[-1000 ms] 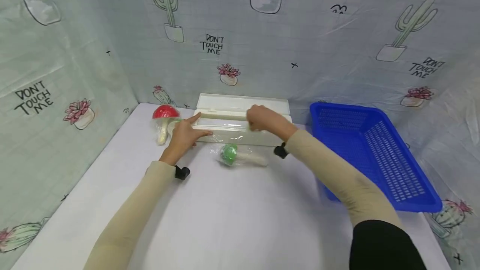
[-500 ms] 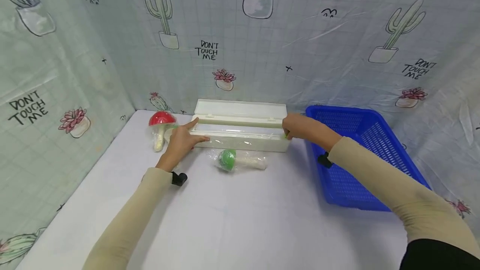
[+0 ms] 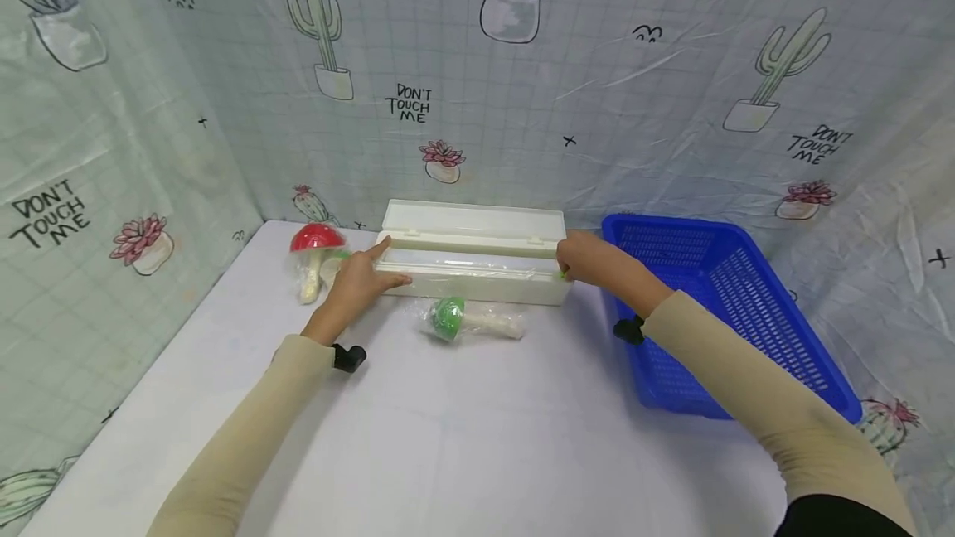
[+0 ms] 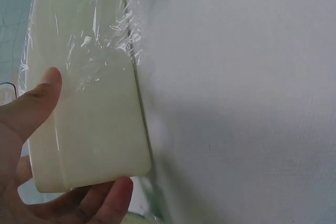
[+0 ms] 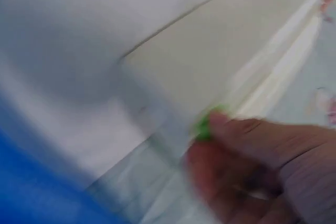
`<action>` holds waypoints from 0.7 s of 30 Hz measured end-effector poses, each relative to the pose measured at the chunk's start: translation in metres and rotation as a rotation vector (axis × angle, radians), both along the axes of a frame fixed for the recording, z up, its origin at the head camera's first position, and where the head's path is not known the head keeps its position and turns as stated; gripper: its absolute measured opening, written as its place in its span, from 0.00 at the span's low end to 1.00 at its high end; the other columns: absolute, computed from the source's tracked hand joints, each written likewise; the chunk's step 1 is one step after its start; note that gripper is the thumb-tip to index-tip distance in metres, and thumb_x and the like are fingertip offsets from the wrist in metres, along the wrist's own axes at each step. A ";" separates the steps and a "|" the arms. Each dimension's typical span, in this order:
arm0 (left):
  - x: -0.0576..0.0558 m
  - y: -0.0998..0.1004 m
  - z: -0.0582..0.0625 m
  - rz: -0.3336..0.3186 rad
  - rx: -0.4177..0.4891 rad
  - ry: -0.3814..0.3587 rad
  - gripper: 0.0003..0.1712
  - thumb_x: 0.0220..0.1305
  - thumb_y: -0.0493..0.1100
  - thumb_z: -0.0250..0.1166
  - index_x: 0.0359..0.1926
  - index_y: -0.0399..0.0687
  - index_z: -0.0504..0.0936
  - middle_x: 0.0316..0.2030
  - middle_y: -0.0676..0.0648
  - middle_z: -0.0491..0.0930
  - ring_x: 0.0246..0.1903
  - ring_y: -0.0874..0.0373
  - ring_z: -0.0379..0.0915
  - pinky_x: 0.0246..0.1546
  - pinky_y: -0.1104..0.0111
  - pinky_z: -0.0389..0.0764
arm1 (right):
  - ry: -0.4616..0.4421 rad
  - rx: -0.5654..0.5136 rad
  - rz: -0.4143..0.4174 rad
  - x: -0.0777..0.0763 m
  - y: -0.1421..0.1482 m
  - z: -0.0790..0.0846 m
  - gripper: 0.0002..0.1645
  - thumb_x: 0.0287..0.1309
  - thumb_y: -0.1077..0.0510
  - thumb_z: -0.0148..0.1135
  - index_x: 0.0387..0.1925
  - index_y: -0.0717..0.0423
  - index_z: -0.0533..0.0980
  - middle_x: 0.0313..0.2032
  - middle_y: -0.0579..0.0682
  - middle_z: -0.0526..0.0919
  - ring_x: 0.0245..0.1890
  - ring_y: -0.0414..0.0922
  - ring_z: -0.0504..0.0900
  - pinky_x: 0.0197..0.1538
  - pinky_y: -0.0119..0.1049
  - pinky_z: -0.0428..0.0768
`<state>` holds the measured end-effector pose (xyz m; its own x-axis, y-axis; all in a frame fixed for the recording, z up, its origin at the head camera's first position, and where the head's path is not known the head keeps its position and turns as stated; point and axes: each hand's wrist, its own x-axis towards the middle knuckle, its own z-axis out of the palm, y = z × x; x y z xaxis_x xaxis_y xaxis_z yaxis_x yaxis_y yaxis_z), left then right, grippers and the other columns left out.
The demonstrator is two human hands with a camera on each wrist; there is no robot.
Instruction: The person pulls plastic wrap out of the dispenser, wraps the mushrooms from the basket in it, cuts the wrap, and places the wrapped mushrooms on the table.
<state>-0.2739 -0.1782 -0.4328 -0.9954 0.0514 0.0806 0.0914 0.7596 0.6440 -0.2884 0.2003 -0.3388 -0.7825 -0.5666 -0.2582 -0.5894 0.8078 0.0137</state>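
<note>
A long cream cling film dispenser (image 3: 485,285) lies across the back of the table, its lid (image 3: 473,220) raised behind it. Clear film hangs over its front. My left hand (image 3: 358,278) grips its left end, with the thumb (image 4: 51,82) on the front face and fingers under the end. At the other end, my right hand (image 3: 597,259) pinches a small green slider (image 5: 205,126) between thumb and finger. Just before the dispenser lies a green-capped toy mushroom (image 3: 449,319) wrapped in clear film.
A red-capped toy mushroom (image 3: 317,237), also wrapped, lies left of my left hand, beside a paler greenish item partly hidden by that hand. A blue plastic basket (image 3: 645,384) stands at the right under my right forearm. Printed cloth walls rise behind and at the sides.
My right hand has slid rightward along the dispenser from near its middle to its right end, where it stays over the last half second. My left hand keeps its grip.
</note>
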 end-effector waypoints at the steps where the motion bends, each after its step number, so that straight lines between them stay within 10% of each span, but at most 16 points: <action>1: 0.001 0.001 0.001 -0.005 -0.018 -0.003 0.55 0.57 0.56 0.77 0.77 0.41 0.60 0.65 0.22 0.67 0.44 0.39 0.73 0.41 0.54 0.79 | 0.040 -0.012 -0.005 0.004 -0.002 -0.001 0.17 0.60 0.68 0.68 0.18 0.57 0.74 0.17 0.44 0.62 0.20 0.40 0.60 0.27 0.34 0.66; 7: 0.011 0.012 0.005 0.018 -0.092 0.133 0.40 0.59 0.49 0.77 0.68 0.41 0.72 0.66 0.28 0.63 0.61 0.29 0.66 0.58 0.40 0.74 | 0.198 -0.226 -0.011 0.040 -0.039 -0.011 0.08 0.65 0.62 0.66 0.42 0.63 0.83 0.38 0.57 0.85 0.39 0.54 0.85 0.41 0.43 0.85; 15: 0.015 0.019 0.009 -0.012 -0.066 0.405 0.16 0.49 0.39 0.82 0.32 0.46 0.81 0.57 0.36 0.75 0.57 0.32 0.69 0.55 0.41 0.70 | 0.031 -0.455 0.084 0.064 -0.103 -0.053 0.29 0.68 0.47 0.66 0.63 0.59 0.76 0.59 0.56 0.80 0.60 0.53 0.79 0.62 0.45 0.78; 21: 0.018 0.025 0.022 -0.143 0.001 0.381 0.13 0.56 0.37 0.77 0.28 0.40 0.78 0.44 0.36 0.80 0.49 0.38 0.74 0.56 0.48 0.72 | 0.056 -0.464 0.029 0.065 -0.126 -0.074 0.30 0.60 0.45 0.73 0.60 0.54 0.78 0.56 0.53 0.80 0.56 0.49 0.79 0.58 0.42 0.80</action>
